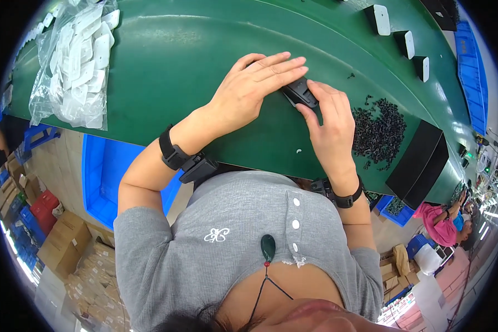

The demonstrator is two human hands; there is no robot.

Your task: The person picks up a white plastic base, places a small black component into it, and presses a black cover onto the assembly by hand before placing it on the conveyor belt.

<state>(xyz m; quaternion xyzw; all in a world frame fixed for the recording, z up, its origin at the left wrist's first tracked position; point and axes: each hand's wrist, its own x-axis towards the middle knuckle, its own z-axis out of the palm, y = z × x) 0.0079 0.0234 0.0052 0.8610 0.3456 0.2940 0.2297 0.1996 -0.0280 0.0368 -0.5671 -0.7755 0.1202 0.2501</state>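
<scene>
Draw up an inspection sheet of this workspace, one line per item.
Surface: green table, shiny in places.
Job's things: black part between the hands; heap of small black pieces to its right; clear bag of white plates at far left.
Clutter: white scrap near the front edge.
Left hand: laid over the black part, fingers extended; thumb hidden.
Right hand: thumb and fingers on the part's right end.
Cables: nothing seen at the hands; far right too small to tell.
Surroundings: blue bin at left, cardboard box, co-worker in pink at right.
</scene>
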